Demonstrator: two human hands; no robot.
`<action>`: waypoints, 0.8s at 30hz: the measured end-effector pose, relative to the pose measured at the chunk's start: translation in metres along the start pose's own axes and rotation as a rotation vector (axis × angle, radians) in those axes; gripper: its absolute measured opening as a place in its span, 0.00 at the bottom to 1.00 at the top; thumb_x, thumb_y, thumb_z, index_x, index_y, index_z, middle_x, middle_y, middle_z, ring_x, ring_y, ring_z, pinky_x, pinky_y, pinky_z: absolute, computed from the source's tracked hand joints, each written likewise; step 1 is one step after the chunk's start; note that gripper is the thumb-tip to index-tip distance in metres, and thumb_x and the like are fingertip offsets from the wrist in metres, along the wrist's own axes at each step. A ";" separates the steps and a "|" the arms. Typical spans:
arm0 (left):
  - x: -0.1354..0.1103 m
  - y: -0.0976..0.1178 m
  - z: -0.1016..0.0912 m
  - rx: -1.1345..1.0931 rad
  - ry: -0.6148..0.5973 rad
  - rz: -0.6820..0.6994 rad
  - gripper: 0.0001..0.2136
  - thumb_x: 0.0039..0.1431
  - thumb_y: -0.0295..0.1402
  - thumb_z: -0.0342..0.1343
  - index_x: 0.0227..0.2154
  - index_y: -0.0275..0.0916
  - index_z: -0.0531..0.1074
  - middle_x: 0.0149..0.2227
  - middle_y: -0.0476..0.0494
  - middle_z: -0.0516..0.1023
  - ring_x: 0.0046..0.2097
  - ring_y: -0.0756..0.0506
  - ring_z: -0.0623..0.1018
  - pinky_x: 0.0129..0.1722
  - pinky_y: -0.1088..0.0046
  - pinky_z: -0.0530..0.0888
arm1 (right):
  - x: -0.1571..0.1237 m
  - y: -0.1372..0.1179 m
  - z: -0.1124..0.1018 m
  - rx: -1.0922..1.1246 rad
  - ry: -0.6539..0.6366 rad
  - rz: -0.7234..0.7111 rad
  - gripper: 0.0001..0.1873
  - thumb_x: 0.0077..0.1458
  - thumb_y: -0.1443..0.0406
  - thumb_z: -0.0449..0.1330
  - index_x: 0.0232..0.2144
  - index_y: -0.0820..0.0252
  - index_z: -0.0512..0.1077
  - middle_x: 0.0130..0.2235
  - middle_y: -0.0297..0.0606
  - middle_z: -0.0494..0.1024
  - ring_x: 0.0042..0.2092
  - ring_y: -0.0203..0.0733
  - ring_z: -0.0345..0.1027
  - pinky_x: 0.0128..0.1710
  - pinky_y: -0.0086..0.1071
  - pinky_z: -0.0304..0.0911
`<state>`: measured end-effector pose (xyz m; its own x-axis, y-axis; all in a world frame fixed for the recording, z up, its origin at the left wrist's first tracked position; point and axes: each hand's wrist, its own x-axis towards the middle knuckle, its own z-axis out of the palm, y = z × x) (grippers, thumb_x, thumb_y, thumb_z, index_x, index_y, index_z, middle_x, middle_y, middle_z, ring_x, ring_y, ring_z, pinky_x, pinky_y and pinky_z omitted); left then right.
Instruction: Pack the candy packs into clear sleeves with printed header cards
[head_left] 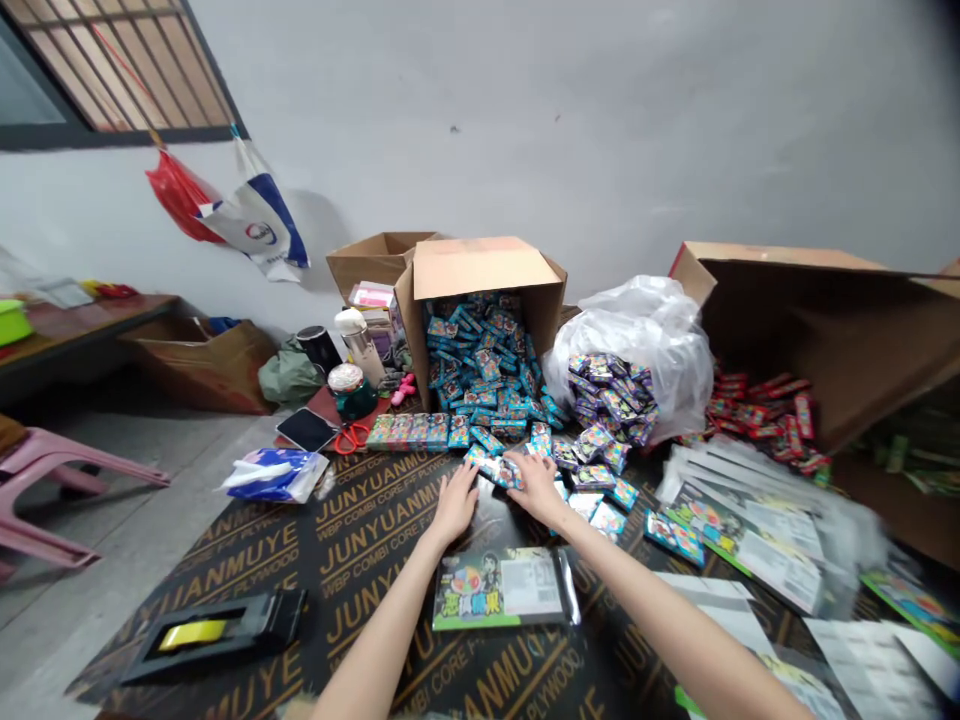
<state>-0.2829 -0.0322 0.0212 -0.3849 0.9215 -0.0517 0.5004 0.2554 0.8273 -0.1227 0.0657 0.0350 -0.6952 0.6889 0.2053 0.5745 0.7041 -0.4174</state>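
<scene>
Your left hand (454,507) and right hand (537,489) touch packs (490,466), grip unclear; row (418,432) aligned at your eleven o'clock; box (484,266), twelve o'clock, holds loose ones.

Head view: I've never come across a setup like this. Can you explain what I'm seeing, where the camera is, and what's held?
There is no machine here: a person works bare-handed. The single picture comes from a camera worn on the head, looking forward and down, so the forearms reach in from below.

The right hand has its fingers on blue packets; the left hand is at their left end. How firmly either grips is unclear.

On the black table, more blue packets spill from a box, with purple packets to its right. A printed pouch lies between the forearms; a tape dispenser sits at lower left.
</scene>
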 end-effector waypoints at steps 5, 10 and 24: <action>-0.019 0.035 0.013 -0.339 -0.090 -0.016 0.20 0.54 0.42 0.49 0.48 0.37 0.68 0.49 0.40 0.72 0.51 0.42 0.70 0.51 0.63 0.65 | -0.031 0.001 -0.036 0.417 0.110 0.051 0.36 0.45 0.64 0.59 0.56 0.55 0.53 0.43 0.39 0.70 0.44 0.43 0.65 0.44 0.37 0.60; -0.048 0.073 0.030 -0.687 -0.112 -0.157 0.16 0.44 0.40 0.59 0.33 0.33 0.74 0.31 0.42 0.77 0.32 0.47 0.75 0.34 0.73 0.71 | -0.076 -0.011 -0.067 0.545 0.055 -0.038 0.36 0.43 0.66 0.61 0.55 0.52 0.54 0.47 0.40 0.68 0.47 0.44 0.63 0.48 0.39 0.59; -0.082 0.085 0.043 -0.388 -0.344 -0.031 0.27 0.44 0.44 0.59 0.48 0.37 0.67 0.39 0.38 0.76 0.39 0.43 0.74 0.40 0.65 0.70 | -0.147 0.009 -0.095 0.416 0.003 -0.141 0.41 0.35 0.66 0.62 0.54 0.53 0.55 0.51 0.41 0.63 0.53 0.51 0.55 0.54 0.46 0.47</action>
<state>-0.1759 -0.0733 0.0717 -0.0851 0.9748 -0.2061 0.1437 0.2167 0.9656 0.0253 -0.0128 0.0849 -0.7526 0.5922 0.2879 0.2510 0.6622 -0.7060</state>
